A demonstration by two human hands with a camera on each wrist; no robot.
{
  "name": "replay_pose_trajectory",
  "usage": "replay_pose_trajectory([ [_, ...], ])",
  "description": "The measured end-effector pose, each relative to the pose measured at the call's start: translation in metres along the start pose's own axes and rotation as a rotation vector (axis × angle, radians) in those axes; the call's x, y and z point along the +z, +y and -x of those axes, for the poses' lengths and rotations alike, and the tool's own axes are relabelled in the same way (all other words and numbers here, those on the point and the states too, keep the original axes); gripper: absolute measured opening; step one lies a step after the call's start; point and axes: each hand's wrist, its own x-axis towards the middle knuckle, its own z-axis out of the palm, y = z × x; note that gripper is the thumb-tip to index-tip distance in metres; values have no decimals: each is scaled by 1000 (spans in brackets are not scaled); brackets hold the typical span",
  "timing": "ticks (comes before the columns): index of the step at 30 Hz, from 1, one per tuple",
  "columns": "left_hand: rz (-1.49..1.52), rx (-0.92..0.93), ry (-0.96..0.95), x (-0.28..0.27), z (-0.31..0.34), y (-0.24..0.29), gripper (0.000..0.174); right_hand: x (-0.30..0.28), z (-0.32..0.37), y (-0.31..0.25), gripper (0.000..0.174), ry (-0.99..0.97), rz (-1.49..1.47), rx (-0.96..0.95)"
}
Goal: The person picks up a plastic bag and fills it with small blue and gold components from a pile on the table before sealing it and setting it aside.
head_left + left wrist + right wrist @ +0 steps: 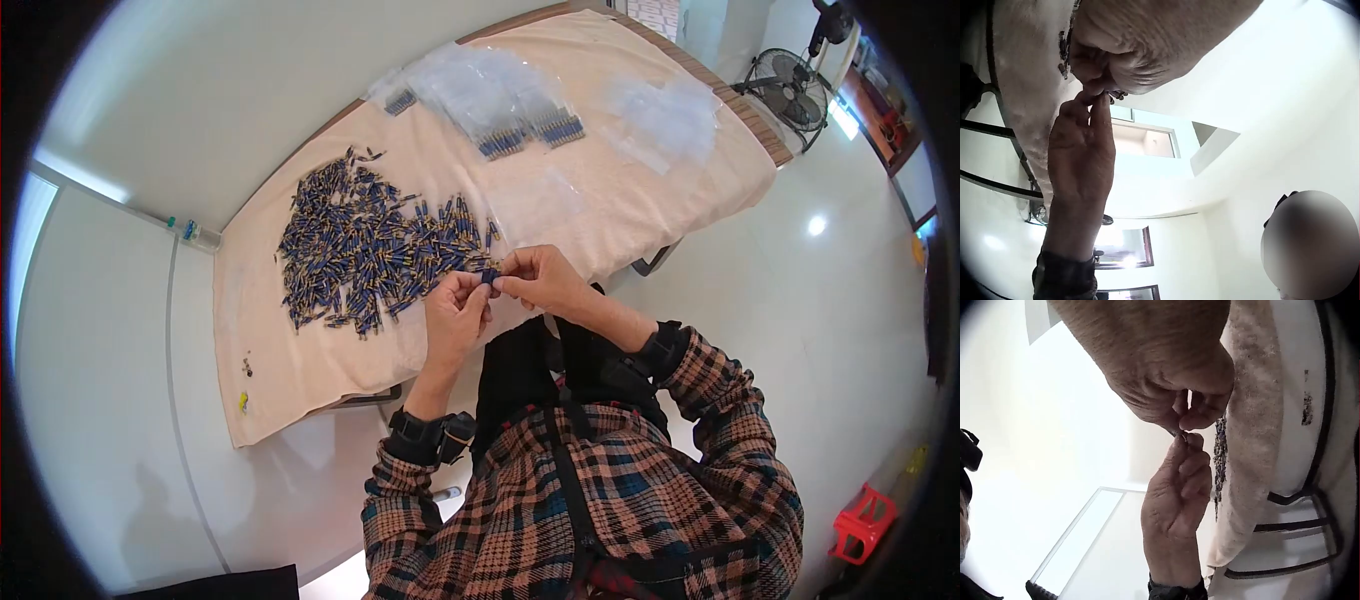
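My two hands meet over the near edge of the cloth-covered table, fingertips close together. Between them is a small cluster of dark blue pieces with gold ends (489, 275), slim and plug-like. The left hand (455, 312) pinches the cluster between thumb and curled fingers. From the other side the right hand (545, 280) grips it with thumb and forefinger. In the left wrist view the right hand (1082, 159) reaches up to the fingertips, which mostly hide the pieces. The right wrist view shows the left hand (1175, 494) with its fingers curled.
A wide heap of loose blue-and-gold pieces (350, 240) covers the table's left part. Clear bags with rows of these pieces (505, 140) lie at the back, beside a stack of clear bags (665, 120). A fan (790, 90) and red stool (862, 522) stand on the floor.
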Motion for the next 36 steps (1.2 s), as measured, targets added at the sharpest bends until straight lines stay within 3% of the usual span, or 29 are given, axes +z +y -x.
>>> replay_pose_trajectory([
  [7, 25, -57, -98, 2, -1, -4, 6, -2, 13, -7, 15, 101, -50, -101],
  [15, -29, -119, -263, 10, -4, -1, 6, -9, 33, -14, 17, 110, -159, -55],
  [25, -159, -45, -318, 30, -25, -5, 5, -49, 50, -21, 14, 255, 5, -132],
  [28, -600, 578, 2, 28, -58, -7, 9, -78, 42, -37, 12, 348, 85, -203],
  [31, -743, 600, -2, 31, -84, -11, 10, -110, 21, -40, 13, 575, 79, -329],
  [36, -884, 618, -123, 43, -104, -15, 10, -134, 4, -33, 13, 617, 37, -302],
])
